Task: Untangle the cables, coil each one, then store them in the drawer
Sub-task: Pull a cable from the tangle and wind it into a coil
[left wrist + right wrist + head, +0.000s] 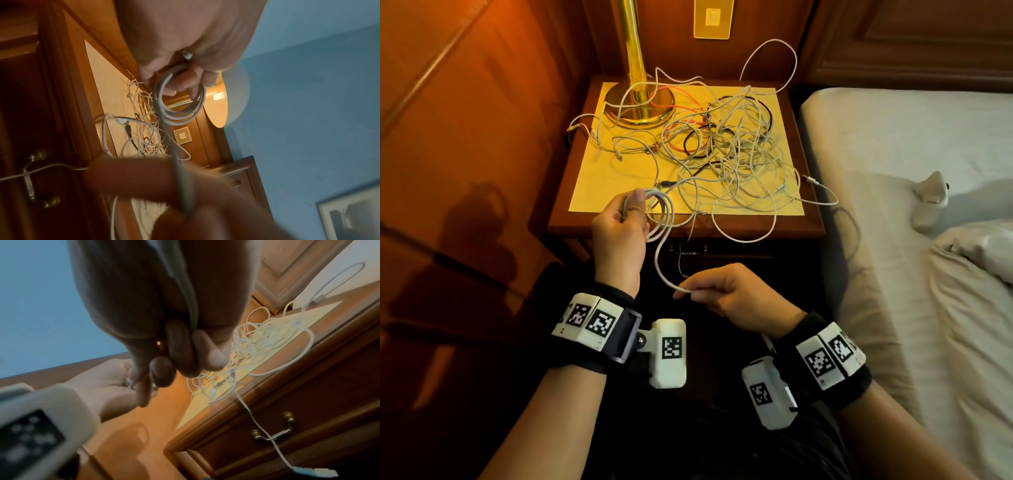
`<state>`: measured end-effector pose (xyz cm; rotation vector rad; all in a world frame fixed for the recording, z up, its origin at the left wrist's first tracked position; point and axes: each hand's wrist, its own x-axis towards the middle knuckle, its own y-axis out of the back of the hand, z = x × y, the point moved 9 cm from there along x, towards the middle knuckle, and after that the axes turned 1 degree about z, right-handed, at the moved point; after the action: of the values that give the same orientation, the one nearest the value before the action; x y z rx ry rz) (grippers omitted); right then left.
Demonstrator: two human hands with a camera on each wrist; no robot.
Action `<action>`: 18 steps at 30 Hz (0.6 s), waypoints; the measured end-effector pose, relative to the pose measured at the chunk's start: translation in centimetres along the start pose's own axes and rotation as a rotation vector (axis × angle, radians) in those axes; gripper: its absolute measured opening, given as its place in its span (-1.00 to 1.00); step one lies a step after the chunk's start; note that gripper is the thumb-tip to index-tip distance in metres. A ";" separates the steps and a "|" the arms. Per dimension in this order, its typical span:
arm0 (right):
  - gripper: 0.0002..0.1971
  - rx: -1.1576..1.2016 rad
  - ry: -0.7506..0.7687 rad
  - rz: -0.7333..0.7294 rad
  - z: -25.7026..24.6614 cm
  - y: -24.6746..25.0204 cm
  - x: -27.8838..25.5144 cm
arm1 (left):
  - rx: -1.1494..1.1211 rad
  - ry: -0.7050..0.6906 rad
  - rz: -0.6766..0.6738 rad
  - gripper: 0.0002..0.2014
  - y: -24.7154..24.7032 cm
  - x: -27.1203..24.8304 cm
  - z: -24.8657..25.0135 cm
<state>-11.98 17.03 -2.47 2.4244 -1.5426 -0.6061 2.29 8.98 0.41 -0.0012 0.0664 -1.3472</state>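
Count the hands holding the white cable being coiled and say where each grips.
2. The left hand holds the coiled loops above the nightstand's front edge; the right hand pinches the loose tail lower, nearer the person. None seem hidden.

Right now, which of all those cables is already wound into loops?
The white cable that the left hand grips in a small coil, its free tail pinched by the right hand. The others lie in a loose tangle on the nightstand.

Your nightstand (804, 226) is glossy brown wood; on it lie a matt yellow paper sheet (599, 185), a polished brass lamp base (640, 102), and smooth plastic-coated cables (726, 150).
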 end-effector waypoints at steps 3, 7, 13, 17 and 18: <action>-0.79 0.204 0.087 0.032 -2.0 0.5 -0.1 | 0.075 -0.044 -0.129 -0.80 -1.3 -0.6 -0.3; -0.78 0.354 0.127 0.218 -3.1 3.3 -0.3 | -0.062 0.097 -0.284 -0.78 -3.1 -2.0 -1.7; -0.75 0.373 0.102 0.464 -1.4 6.3 -0.3 | -0.176 0.203 -0.422 -0.73 -4.9 -3.6 -1.6; -0.91 0.256 0.102 0.592 -0.4 6.7 -0.6 | -0.232 0.337 -0.434 -0.73 -5.7 -4.3 -1.5; -0.80 0.251 0.096 0.595 -0.1 6.6 -0.6 | -0.227 0.367 -0.438 -0.73 -5.7 -4.4 -1.6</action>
<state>-17.59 14.70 0.30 1.9365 -2.2590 -0.1829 -4.35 12.07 -0.75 0.0421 0.5555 -1.7570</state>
